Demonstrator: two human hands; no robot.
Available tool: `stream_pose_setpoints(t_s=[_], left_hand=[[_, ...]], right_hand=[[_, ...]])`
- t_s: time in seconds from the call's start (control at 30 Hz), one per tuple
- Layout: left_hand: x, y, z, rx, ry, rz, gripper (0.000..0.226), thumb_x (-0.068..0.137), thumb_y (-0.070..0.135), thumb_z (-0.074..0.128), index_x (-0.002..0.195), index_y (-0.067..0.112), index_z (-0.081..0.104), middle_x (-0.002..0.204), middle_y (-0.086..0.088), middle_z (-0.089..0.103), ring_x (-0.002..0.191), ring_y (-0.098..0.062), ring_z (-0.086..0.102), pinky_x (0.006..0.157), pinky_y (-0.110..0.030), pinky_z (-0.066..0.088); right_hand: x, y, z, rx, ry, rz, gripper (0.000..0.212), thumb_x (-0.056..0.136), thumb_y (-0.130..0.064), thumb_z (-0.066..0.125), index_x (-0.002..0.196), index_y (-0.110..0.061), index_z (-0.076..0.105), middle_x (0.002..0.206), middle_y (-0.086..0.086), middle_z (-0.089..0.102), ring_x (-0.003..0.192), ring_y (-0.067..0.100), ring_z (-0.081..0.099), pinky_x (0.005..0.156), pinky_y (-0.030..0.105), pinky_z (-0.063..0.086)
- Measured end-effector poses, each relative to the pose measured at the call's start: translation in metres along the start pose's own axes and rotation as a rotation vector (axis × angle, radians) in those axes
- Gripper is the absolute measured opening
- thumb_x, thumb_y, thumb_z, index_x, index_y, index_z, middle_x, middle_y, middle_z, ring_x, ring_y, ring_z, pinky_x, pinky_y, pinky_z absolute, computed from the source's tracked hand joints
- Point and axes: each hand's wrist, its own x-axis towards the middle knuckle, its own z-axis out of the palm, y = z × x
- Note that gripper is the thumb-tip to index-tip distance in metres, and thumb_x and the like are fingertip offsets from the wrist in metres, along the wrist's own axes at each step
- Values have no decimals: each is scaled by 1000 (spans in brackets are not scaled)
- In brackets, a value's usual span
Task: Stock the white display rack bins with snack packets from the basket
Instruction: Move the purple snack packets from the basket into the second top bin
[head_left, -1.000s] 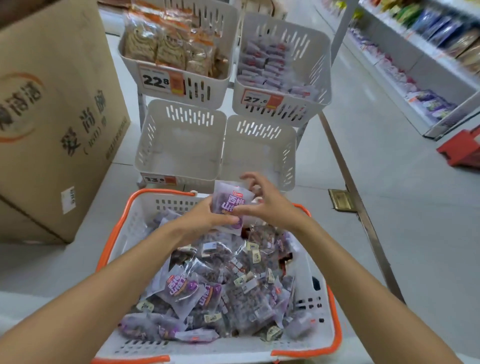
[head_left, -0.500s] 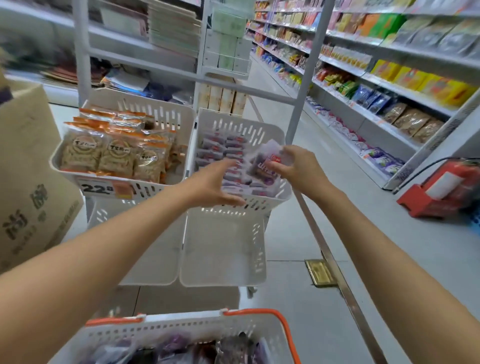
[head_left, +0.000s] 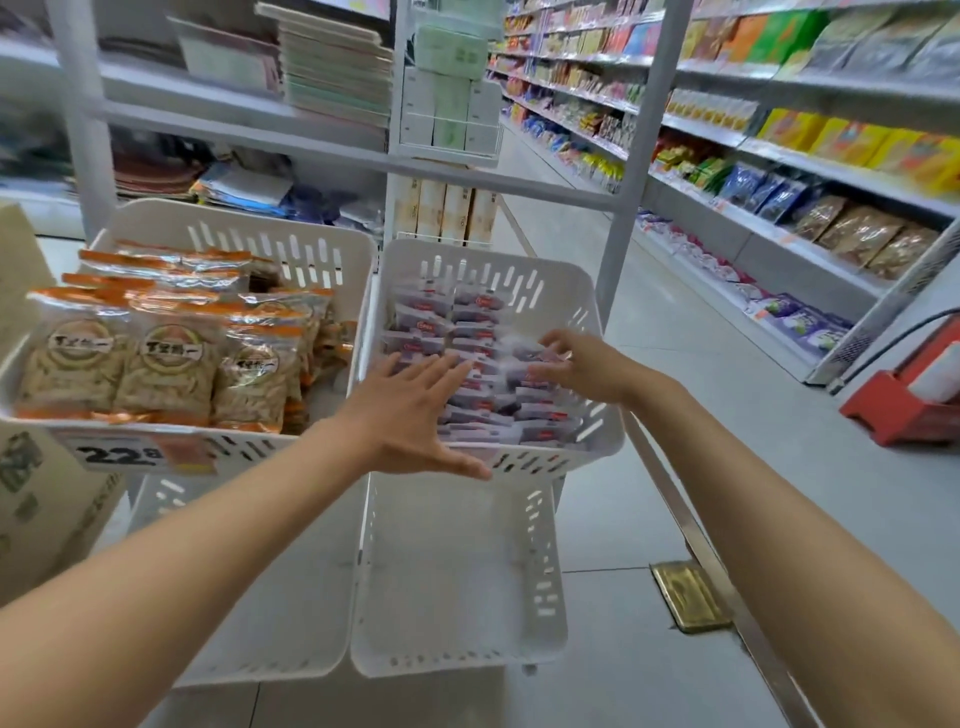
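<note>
Packet lands in the right upper bin

Half a second ago our right hand carried one purple packet toward the right upper bin (head_left: 592, 306); now both hands are over it, and the packet seems to have joined the purple packets (head_left: 467, 322) lying in rows inside; we cannot pick it out from the rest. Our left hand (head_left: 410, 410) is spread flat at the bin's near edge, fingers straight, holding nothing; our right hand (head_left: 587, 369) rests on the packets toward the bin's right side, its fingers blurred, so we cannot tell whether it still pinches one; the hands are apart. Left of that bin sit the orange packets (head_left: 161, 358); below it hang the lower bins (head_left: 457, 571). We judge this delivery nearly done; the basket, out of view below the bin, holds the next packets.
</note>
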Motion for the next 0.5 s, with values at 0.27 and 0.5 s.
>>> stream_pose_setpoints(t_s=[0.27, 0.5], left_hand=[[-2, 1, 2, -30, 35, -6, 125, 62, 100, 25, 157, 27, -9, 165, 7, -5, 153, -14, 1, 125, -43, 1], [-5, 5, -2, -69, 31, -31, 125, 61, 98, 29, 158, 27, -4, 166, 6, -1, 153, -16, 4, 123, -41, 6]], right_hand=[[10, -7, 1, -153, -49, 15, 32, 104, -20, 45, 132, -22, 60, 137, 6, 57, 117, 26, 55, 97, 35, 47], [-2, -7, 17, -91, -122, 31, 53, 102, -35, 50, 150, -19, 35, 154, 7, 38, 139, 28, 39, 115, 41, 32]])
